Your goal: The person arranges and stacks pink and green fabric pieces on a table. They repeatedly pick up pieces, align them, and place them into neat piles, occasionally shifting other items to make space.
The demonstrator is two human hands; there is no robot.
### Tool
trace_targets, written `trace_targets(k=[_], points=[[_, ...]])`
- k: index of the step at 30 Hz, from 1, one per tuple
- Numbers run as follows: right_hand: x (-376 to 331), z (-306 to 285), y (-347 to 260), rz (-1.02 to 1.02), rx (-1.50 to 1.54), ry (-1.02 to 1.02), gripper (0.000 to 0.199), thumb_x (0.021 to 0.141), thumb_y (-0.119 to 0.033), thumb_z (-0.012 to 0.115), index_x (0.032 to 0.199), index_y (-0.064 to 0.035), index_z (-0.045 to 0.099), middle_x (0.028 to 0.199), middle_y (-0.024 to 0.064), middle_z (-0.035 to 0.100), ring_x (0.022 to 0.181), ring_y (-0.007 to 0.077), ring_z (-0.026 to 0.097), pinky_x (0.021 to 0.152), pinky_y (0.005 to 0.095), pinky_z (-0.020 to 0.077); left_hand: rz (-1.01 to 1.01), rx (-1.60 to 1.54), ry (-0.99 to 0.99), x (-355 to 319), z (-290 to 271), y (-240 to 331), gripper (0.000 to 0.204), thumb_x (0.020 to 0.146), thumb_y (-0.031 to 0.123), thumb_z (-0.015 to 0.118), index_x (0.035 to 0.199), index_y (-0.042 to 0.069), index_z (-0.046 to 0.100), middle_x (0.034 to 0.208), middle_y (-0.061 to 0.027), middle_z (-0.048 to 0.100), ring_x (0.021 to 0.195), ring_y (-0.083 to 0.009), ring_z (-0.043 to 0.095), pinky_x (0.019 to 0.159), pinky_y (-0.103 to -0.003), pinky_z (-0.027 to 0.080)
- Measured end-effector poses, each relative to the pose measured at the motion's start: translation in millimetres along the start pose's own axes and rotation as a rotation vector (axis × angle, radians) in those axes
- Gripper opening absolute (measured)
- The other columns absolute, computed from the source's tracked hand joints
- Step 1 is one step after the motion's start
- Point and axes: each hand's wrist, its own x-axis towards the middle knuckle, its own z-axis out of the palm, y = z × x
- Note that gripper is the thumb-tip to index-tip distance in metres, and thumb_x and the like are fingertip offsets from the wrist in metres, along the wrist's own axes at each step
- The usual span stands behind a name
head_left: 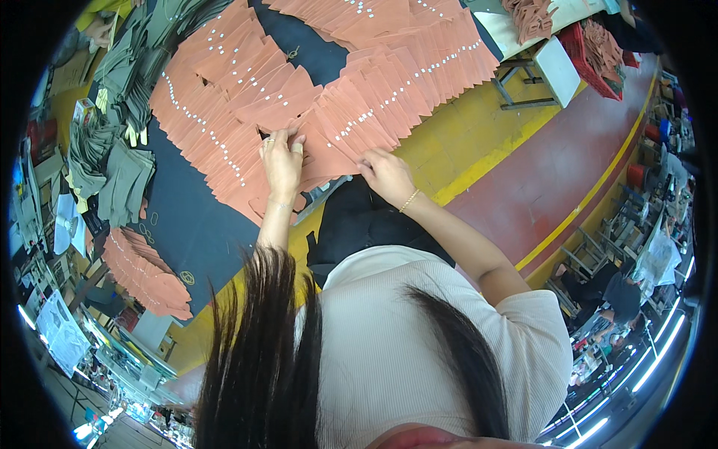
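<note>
Head view, salmon-pink flat fabric piece: above and left of the frame's centre, at the near edge of the big salmon spread, between two hands
Its long axis: roughly up and down the frame, as I judge it; the far end is lost among its neighbours
Bare right hand with gold bracelet: thumb and fingers look pinched together on the piece's lower right corner, so the fabric lies leftward from that grip
Bare left hand: fingertips on fabric at the piece's left; pressing or pinching, I cannot tell
Nearer hand: the right, right at the corner
Salmon groups: four, the spread, a small fan lower left, and a heap and a red plastic crate's load upper right
Single salmon pieces: too overlapped to count
Olive-green fabric stacks: several, upper left, no sure count
White-topped stool: one, upper right
</note>
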Motion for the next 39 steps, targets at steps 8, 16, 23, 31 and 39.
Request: trace_targets(k=[8, 16, 23, 31, 39], points=[[8, 13, -25, -0.022, 0.005, -0.038, 0.013, 0.083, -0.017, 0.067, 0.083, -0.005, 0.062, 0.083, 0.0125, 0.066, 0.078, 0.0314, 0.067, 0.071, 0.0425, 0.0534, -0.201, -0.219, -0.132, 5, -32, 16, 0.012, 0.087, 0.007, 0.064, 0.097, 0.0, 0.065, 0.086, -0.0164, 0.068, 0.08, -0.0315, 0.064, 0.074, -0.04, 0.05], [14, 30, -19, 0.195, 0.354, -0.159, 0.016, 0.084, -0.007, 0.07, 0.092, 0.0023, 0.06, 0.08, 0.0188, 0.07, 0.076, 0.0336, 0.07, 0.066, 0.0393, 0.0556, -0.015, -0.014, -0.29, 35, -44, 17, 0.018, 0.086, 0.007, 0.064, 0.102, 0.0, 0.067, 0.095, -0.0175, 0.07, 0.085, -0.0304, 0.067, 0.078, -0.039, 0.051], [8, 41, -18, 0.111, 0.06, -0.055, 0.02, 0.085, -0.012, 0.07, 0.096, -0.0003, 0.059, 0.082, 0.0193, 0.07, 0.078, 0.0348, 0.07, 0.072, 0.0428, 0.0561, -0.064, -0.29, -0.306, 38, -21, -11, 0.023, 0.084, 0.008, 0.068, 0.105, -0.002, 0.068, 0.101, -0.0174, 0.068, 0.088, -0.0303, 0.066, 0.082, -0.037, 0.051], [18, 40, -22, 0.069, -0.051, -0.012, 0.024, 0.086, -0.025, 0.068, 0.089, -0.0026, 0.06, 0.076, 0.0171, 0.069, 0.069, 0.036, 0.068, 0.063, 0.0454, 0.0551, -0.118, -0.296, -0.357, 45, -18, -7, 0.025, 0.082, 0.007, 0.072, 0.104, -0.003, 0.067, 0.094, -0.0122, 0.067, 0.08, -0.0194, 0.062, 0.076, -0.032, 0.051], [23, 25, -22, 0.144, -0.062, 0.02, 0.018, 0.083, -0.027, 0.072, 0.083, -0.0092, 0.068, 0.069, 0.0125, 0.069, 0.066, 0.0327, 0.069, 0.062, 0.0429, 0.055, -0.113, -0.269, -0.397, 46, -23, -2, 0.028, 0.085, 0.01, 0.072, 0.108, -0.004, 0.066, 0.095, -0.0108, 0.069, 0.084, -0.0179, 0.064, 0.077, -0.032, 0.052]])
